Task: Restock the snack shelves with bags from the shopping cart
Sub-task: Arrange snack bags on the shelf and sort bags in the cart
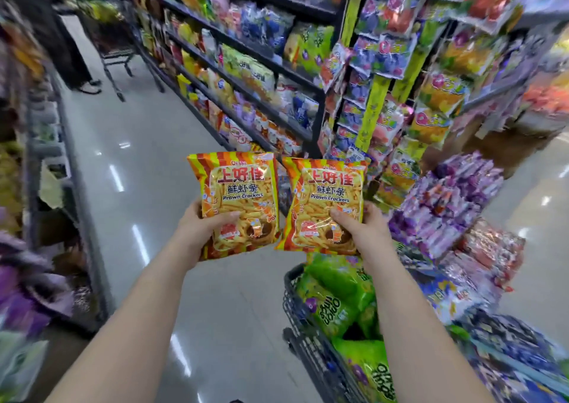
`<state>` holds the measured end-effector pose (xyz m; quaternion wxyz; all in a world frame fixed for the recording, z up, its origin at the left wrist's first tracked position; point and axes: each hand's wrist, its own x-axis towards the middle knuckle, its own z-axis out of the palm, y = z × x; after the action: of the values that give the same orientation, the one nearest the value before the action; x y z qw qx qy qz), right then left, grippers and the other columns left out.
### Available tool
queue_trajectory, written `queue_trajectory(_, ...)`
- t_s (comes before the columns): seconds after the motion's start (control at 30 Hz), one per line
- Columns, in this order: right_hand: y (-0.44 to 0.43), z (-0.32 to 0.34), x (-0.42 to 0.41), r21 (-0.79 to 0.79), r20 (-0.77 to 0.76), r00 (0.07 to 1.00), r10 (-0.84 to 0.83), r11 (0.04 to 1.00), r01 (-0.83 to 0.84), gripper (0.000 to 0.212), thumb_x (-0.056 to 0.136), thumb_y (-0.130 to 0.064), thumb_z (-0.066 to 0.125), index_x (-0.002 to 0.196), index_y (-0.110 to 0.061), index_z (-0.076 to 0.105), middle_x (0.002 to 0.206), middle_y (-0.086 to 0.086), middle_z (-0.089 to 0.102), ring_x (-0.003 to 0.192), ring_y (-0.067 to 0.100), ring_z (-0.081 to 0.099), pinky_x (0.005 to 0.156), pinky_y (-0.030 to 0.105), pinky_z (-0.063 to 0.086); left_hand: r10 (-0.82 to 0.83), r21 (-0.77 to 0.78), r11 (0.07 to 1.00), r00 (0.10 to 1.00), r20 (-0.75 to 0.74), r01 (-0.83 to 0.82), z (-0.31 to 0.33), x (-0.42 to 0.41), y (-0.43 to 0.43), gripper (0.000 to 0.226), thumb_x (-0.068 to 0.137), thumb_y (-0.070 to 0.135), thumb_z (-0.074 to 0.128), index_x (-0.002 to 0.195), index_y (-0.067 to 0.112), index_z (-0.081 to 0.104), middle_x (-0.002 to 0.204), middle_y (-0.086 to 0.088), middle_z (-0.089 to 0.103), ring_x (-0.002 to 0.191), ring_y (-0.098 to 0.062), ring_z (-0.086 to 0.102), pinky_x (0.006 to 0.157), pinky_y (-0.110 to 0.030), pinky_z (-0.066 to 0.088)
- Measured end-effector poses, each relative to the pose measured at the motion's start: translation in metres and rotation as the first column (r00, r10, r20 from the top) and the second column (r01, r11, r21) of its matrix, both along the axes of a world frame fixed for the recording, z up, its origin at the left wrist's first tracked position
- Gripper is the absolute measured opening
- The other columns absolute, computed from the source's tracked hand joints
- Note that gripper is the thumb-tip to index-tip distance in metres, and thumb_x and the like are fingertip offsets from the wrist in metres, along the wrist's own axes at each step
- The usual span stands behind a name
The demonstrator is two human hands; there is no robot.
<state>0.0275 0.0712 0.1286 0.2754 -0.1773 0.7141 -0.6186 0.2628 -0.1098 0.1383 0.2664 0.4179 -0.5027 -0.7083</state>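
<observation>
two orange-and-yellow striped bags marked "prawn crackers" are held up side by side at the centre of the view, over the aisle floor [147,162]. the left hand [200,227] grips the left prawn crackers bag [237,187] at its lower left edge, thumb pressed across the front and the other fingers hidden behind the pack. the right hand [363,227] grips the right prawn crackers bag [326,193] at its lower right edge the same way, thumb on the front and fingers out of sight behind. the two bags nearly touch at their inner edges, both upright with print facing the camera. at 5 o'clock, below the right forearm, stands the dark shopping cart [292,304], loaded with green snack bags [335,282]. the snack shelves [246,52] run from 11 to 1 o'clock, full of mixed packets. at 3 o'clock sits a pile of purple packs [452,199].
</observation>
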Motion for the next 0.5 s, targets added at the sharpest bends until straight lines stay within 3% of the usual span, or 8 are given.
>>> queue_trajectory(0.1,-0.074,-0.001,0.005,-0.003,-0.034,0.999,0.043,0.999,-0.043,0.073,0.062,-0.04,0.088,0.123,-0.017,0.054,0.109,0.001,0.07,0.094,0.018,0.07,0.083,0.044,0.058,0.057,-0.004,0.998,0.998,0.007,-0.057,-0.003,0.013,-0.059,0.052,0.068,0.006,0.084,0.11,0.02,0.058,0.101,-0.005,0.074,0.08,-0.022,0.074,0.059,-0.032,0.059)
queue_trajectory(0.3,-0.202,-0.013,0.01,0.003,-0.015,0.99,0.138,0.99,-0.138,0.077,0.062,-0.041,0.089,0.126,-0.018,0.053,0.113,-0.001,0.07,0.094,0.016,0.071,0.081,0.043,0.059,0.137,-0.019,0.99,0.99,0.035,-0.137,-0.018,0.028,-0.162,0.047,0.072,0.002,0.082,0.105,0.023,0.056,0.092,0.002,0.073,0.072,-0.015,0.074,0.055,-0.028,0.057)
queue_trajectory(0.43,-0.278,-0.013,0.005,0.011,-0.028,0.978,0.206,0.979,-0.205,0.052,0.071,-0.033,0.085,0.114,-0.026,0.057,0.108,-0.005,0.069,0.091,0.011,0.07,0.075,0.033,0.059,0.172,-0.002,0.985,0.983,0.06,-0.172,-0.023,0.027,-0.23,0.062,0.066,0.011,0.088,0.119,0.019,0.058,0.103,-0.004,0.075,0.085,-0.024,0.074,0.07,-0.039,0.06)
queue_trajectory(0.5,-0.317,-0.012,-0.005,0.009,-0.039,0.969,0.242,0.97,-0.242,0.058,0.071,-0.034,0.086,0.12,-0.024,0.056,0.109,-0.005,0.069,0.094,0.012,0.07,0.077,0.034,0.059,0.199,-0.006,0.98,0.979,0.052,-0.199,-0.023,0.019,-0.265,0.063,0.066,0.011,0.088,0.121,0.019,0.058,0.105,-0.005,0.074,0.087,-0.026,0.074,0.075,-0.042,0.06)
